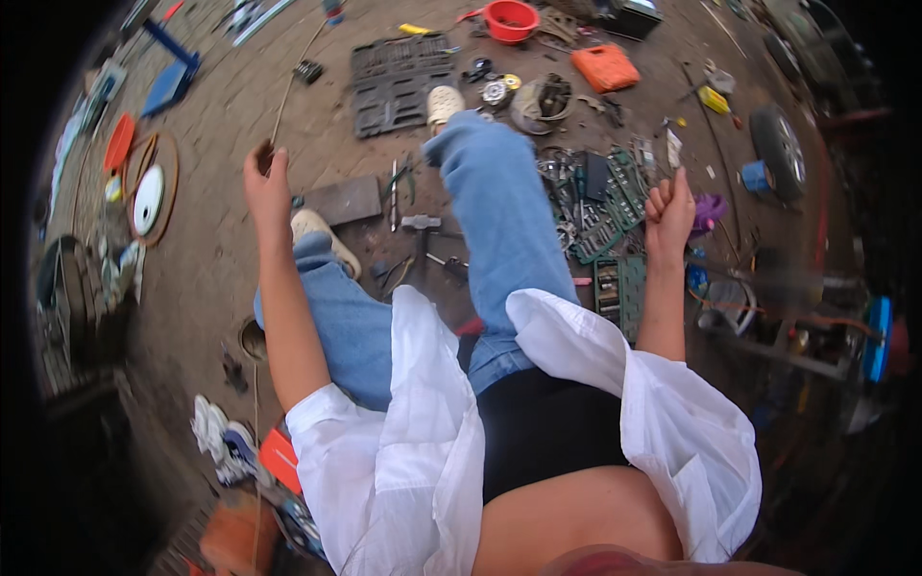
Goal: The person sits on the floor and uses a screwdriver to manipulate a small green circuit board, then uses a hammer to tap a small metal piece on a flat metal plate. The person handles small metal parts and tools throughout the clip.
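My left hand (264, 180) is held out above the floor, thumb and forefinger apart, with nothing visible in it. A thin cord (284, 101) runs along the ground just beyond its fingertips. My right hand (670, 213) is closed, the forefinger and thumb drawn together at the top. A small whitish strip (674, 149) shows right above those fingertips; whether they grip it is unclear. Beside that hand lies a green socket-set case (624, 197) with loose tools, and a purple object (709, 213). A hammer (421, 223) rests on the floor between my legs, near a flat metal plate (343, 200).
A dark tool case (401, 84) lies open ahead of my feet. Farther off are a red basin (510, 19), an orange container (605, 67) and a round metal part (541, 104). A wheel (778, 154) stands right; a metal frame (797, 341) stands nearer. Shoes (226, 440) lie left.
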`<state>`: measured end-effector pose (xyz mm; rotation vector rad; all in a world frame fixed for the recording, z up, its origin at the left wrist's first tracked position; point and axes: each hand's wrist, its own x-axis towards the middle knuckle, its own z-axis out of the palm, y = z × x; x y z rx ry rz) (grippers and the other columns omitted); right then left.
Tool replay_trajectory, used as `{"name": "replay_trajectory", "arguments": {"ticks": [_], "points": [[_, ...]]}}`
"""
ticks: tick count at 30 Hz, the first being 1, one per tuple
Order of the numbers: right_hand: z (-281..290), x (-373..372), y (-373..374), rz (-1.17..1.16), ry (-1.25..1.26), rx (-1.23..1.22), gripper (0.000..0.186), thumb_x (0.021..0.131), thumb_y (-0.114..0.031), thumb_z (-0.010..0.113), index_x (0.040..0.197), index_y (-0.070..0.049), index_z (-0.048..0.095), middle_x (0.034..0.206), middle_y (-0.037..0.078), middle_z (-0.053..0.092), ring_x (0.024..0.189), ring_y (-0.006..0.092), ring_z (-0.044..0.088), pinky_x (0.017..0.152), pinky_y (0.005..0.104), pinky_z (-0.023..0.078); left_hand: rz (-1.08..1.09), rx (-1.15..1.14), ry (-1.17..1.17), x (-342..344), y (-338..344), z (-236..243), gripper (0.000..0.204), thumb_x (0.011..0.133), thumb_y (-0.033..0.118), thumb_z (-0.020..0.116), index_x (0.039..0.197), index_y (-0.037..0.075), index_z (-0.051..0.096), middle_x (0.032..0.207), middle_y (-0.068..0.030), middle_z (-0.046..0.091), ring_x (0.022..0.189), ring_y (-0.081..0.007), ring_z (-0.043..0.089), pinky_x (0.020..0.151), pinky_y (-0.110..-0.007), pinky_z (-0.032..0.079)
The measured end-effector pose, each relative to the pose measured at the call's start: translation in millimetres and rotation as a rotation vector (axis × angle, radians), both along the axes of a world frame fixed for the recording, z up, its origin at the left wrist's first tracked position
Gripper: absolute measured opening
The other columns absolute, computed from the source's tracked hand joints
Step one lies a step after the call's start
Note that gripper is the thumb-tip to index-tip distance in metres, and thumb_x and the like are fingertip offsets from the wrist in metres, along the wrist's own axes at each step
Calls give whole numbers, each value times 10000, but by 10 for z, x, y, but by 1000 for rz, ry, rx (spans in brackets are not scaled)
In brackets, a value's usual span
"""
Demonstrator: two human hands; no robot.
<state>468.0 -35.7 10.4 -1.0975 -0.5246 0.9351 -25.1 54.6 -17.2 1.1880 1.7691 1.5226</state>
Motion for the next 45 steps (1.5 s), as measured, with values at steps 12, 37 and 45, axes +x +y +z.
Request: {"name": "replay_trajectory", "arguments": {"ticks": [12,37,45], "points": [[238,-1230,357,467,192,28,392,985,-265,409,639,-138,277,563,-54,221,454,37,172,392,216,137,182,-45,-61,-507,-695,15,348,888,162,567,1182,-23,541,1158,-110,578,1078,-180,539,932,-283,413],[-1959,-3504,1228,1161,-733,-333,268,864,-229,589,957,17,639,862,67,651,655,103,526,601,246,422,514,311,146,-359,-1449,583,335,839,53,560,1159,-34,513,1136,-141,556,1046,-198,530,881,-299,423],[-2866,-3803,1375,1393,-1048,-364,278,830,-211,617,990,14,653,846,69,642,728,145,571,658,291,460,544,286,158,-111,-1029,180,319,633,111,672,905,14,537,1021,-193,457,1016,-365,442,844,-439,419]]}}
